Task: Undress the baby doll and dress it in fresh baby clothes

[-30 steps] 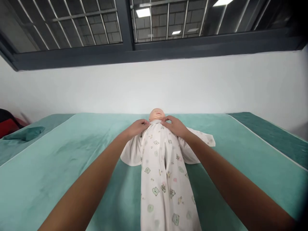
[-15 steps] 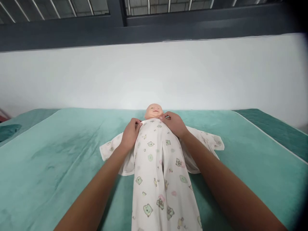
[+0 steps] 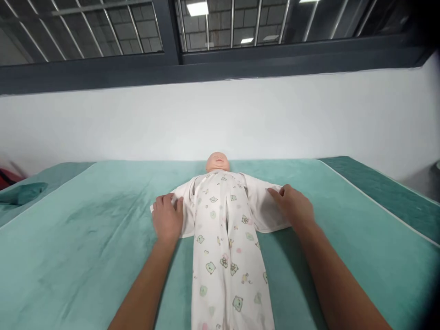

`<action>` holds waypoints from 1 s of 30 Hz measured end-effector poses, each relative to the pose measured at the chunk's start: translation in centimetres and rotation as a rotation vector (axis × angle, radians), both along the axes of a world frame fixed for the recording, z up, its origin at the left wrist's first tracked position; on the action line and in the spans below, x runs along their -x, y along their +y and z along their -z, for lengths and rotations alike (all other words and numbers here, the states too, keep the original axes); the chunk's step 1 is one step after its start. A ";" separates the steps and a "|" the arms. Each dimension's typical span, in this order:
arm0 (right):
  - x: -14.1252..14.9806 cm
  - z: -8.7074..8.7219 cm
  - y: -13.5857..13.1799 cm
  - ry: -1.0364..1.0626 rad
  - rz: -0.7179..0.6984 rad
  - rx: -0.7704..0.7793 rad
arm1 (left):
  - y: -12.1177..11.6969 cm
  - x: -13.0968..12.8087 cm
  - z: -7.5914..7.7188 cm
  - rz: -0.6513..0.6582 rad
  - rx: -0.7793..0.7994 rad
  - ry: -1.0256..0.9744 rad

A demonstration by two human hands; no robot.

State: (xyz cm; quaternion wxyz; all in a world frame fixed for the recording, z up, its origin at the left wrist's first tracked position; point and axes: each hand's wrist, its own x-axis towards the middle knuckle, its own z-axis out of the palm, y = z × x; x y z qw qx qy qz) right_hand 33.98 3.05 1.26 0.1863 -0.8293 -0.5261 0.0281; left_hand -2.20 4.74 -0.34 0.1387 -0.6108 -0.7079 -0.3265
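A baby doll (image 3: 217, 162) lies face up, only its head showing above white baby clothes (image 3: 220, 243) printed with small animals. The clothes cover its body and run down toward me. Short wide sleeves spread out at both sides. At the left sleeve (image 3: 187, 195), my left hand (image 3: 167, 216) has its fingers curled over the outer end, thumb against the cloth. My right hand (image 3: 294, 205) pinches the outer part of the right sleeve (image 3: 261, 201) between thumb and fingers. Both sleeve ends are partly hidden by my hands.
A green padded cover (image 3: 103, 256) with pale piping lies under the doll. Behind it rises a white wall (image 3: 220, 119), topped by a dark window frame (image 3: 220, 66) with metal bars. A red object (image 3: 10, 178) shows at the far left edge.
Both hands have moved outward from the top of the clothes near the doll's neck to the sleeves. The right sleeve's outer part is now gripped. The view has tilted up.
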 end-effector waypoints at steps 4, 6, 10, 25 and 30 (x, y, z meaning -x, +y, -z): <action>-0.1 0.5 -0.8 0.127 -0.052 0.007 | 0.2 0.2 -0.3 -0.059 0.048 0.056; -0.1 0.6 -0.9 0.260 -0.111 -0.102 | 0.3 0.3 -0.4 -0.068 0.067 0.069; 1.2 -1.1 -0.5 0.823 -0.247 -0.301 | 0.2 0.4 -0.6 -0.044 0.124 0.074; 11.7 -8.0 -6.3 0.219 -0.724 -0.191 | -0.3 0.4 -0.8 0.061 0.221 -0.269; 10.9 -4.3 -9.1 0.248 -0.640 -0.302 | -0.3 0.0 -0.9 0.269 0.263 -0.439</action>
